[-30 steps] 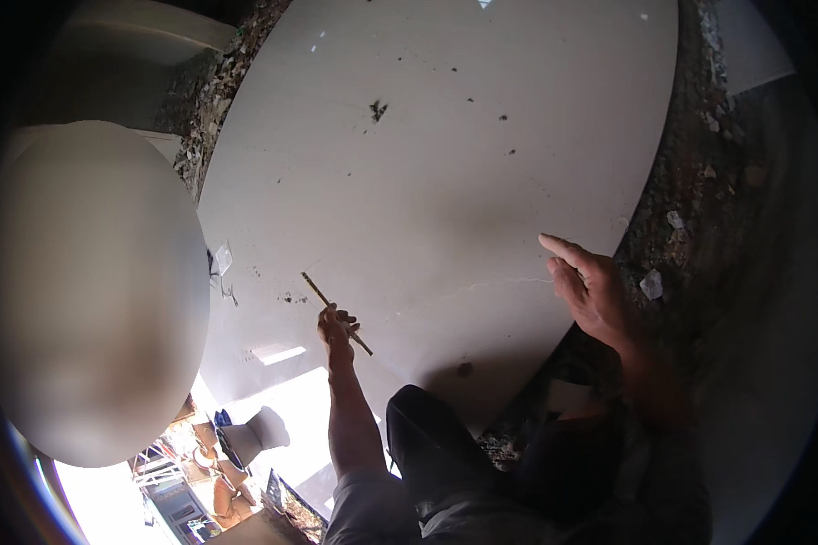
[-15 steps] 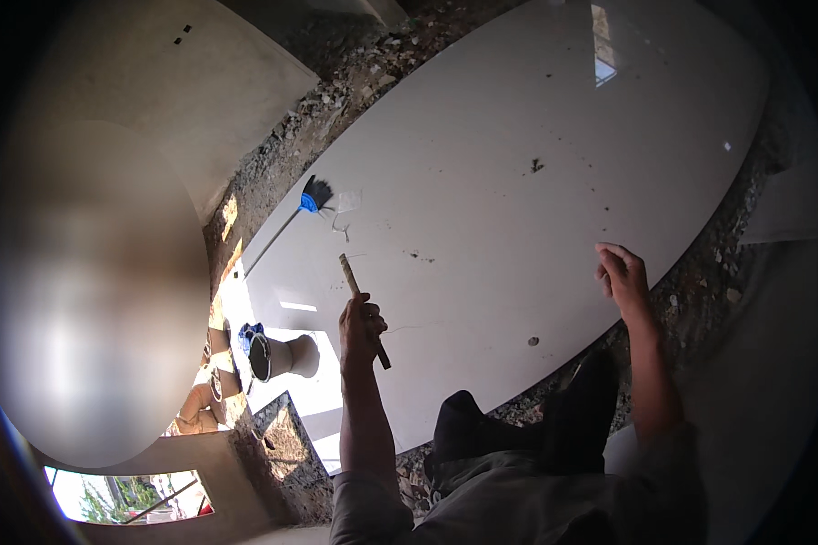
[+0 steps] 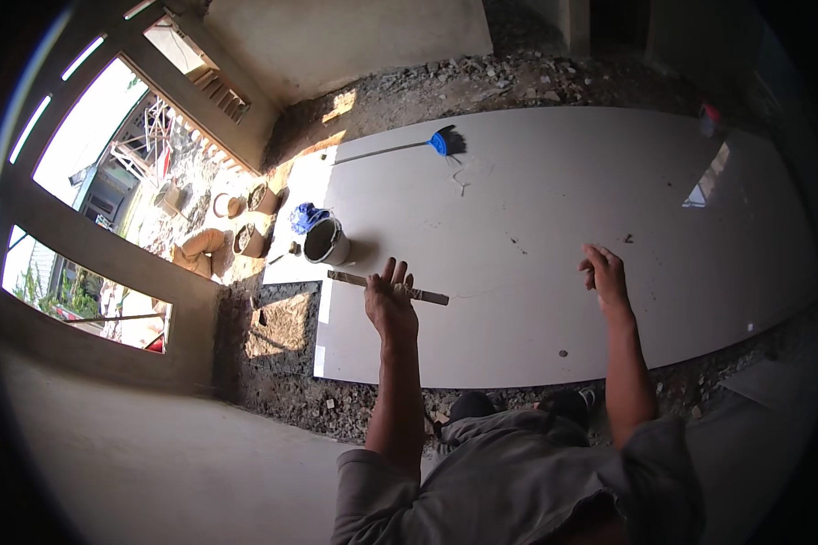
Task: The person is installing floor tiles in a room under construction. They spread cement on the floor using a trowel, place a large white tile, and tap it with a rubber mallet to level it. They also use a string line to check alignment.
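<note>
You stand on rubble at the edge of a large pale floor slab (image 3: pixel 554 227) in an unfinished room, with an open window frame (image 3: pixel 91 236) to your left. On the slab's far left sits one grey bucket (image 3: pixel 325 242) with a blue bag (image 3: pixel 305 217) beside it. One blue-headed broom (image 3: pixel 400 145) lies farther off. Your left hand (image 3: pixel 390 307) is closed on a flat wooden stick (image 3: pixel 387 287), held level above the slab. Your right hand (image 3: pixel 604 275) hangs loosely open, holding nothing, well apart from the left.
</note>
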Demonstrator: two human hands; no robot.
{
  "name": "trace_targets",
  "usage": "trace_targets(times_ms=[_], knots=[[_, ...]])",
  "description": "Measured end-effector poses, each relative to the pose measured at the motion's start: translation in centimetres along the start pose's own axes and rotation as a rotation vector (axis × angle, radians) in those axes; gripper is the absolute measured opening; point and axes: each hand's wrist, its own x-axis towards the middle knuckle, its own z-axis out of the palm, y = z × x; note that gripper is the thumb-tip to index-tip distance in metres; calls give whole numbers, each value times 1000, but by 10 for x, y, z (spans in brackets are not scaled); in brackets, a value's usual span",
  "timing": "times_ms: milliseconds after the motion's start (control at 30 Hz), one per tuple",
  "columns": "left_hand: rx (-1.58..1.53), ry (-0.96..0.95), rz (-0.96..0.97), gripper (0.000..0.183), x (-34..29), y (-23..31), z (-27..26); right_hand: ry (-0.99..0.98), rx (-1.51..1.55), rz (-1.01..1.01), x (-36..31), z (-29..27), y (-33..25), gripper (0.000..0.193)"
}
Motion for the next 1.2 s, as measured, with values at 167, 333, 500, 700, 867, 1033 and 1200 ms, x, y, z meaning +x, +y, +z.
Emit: trace_targets(times_ms=[167, 333, 500, 700, 867, 1033, 1200], knots=[[-80, 213, 229, 33, 4, 67, -52, -142, 78, 5, -25, 85, -6, 34], [257, 336, 389, 24, -1, 94, -118, -253, 205, -52, -40, 123, -22, 30], [369, 335, 183, 22, -39, 87, -183, -308, 192, -36, -43, 127, -44, 28], [154, 814, 201, 25, -86, 53, -239, -426, 103, 40, -38, 133, -49, 30], [-122, 859, 95, 22, -74, 80, -294, -384, 35, 57, -39, 184, -35, 31], [58, 783, 129, 27, -30, 107, -322, -468, -11, 75, -60, 273, -19, 30], [123, 501, -18, 22, -9, 143, -341, -597, -42, 140, -96, 380, 0, 30]])
